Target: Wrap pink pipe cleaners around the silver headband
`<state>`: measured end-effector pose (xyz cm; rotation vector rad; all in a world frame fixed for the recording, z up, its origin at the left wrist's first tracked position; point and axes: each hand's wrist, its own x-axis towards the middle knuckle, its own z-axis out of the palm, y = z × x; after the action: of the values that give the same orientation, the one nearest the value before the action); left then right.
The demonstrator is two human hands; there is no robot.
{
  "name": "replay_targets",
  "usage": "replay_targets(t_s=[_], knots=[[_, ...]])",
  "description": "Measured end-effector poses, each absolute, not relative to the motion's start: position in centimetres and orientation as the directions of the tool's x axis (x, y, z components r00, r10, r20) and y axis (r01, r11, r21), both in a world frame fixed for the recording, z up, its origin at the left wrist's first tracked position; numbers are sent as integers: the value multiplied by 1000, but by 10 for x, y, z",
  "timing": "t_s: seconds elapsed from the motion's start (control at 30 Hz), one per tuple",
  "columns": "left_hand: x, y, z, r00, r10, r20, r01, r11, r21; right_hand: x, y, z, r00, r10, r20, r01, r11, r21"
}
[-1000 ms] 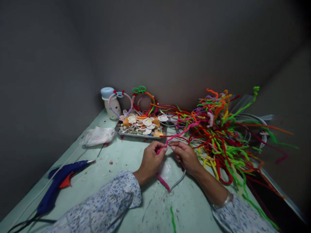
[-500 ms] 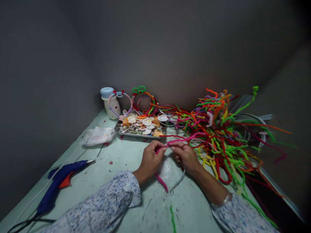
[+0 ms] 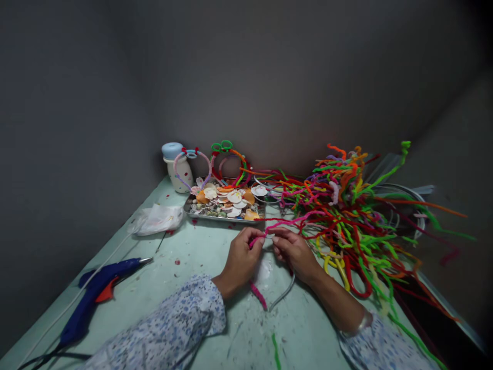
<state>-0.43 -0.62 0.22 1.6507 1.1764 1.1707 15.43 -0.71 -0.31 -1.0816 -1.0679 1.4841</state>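
Between my hands is a thin grey headband, its bare grey end (image 3: 284,296) hanging below my right hand. The headband's other end (image 3: 259,297), fuzzy and dark pink, comes out below my left hand. My left hand (image 3: 243,258) is closed in a pinch around the pink-covered part. Facing it, my right hand (image 3: 296,256) pinches close to the grey stretch at the top, fingertips almost meeting those of the left. A bright pink pipe cleaner (image 3: 287,222) runs from the fingertips off to the right. Fingers hide exactly where it meets the headband.
A large tangled heap of pipe cleaners (image 3: 346,205) lies to the right. Behind my hands is a metal tray (image 3: 227,220) of shells, with finished headbands (image 3: 192,169) and a blue-lidded jar (image 3: 179,172). At left lie a blue glue gun (image 3: 92,303) and a plastic bag (image 3: 157,219).
The whole view has shifted slightly, so things sit a little lower. My right fingers have turned slightly at the top of the headband; my left hand keeps its pinch.
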Motion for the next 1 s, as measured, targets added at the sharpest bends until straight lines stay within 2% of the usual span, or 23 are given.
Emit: replay_targets(t_s=[1.0], knots=[[-4, -9, 1, 145, 964, 222, 327, -259, 909, 155, -5, -4, -143, 983, -119, -170, -143, -975]])
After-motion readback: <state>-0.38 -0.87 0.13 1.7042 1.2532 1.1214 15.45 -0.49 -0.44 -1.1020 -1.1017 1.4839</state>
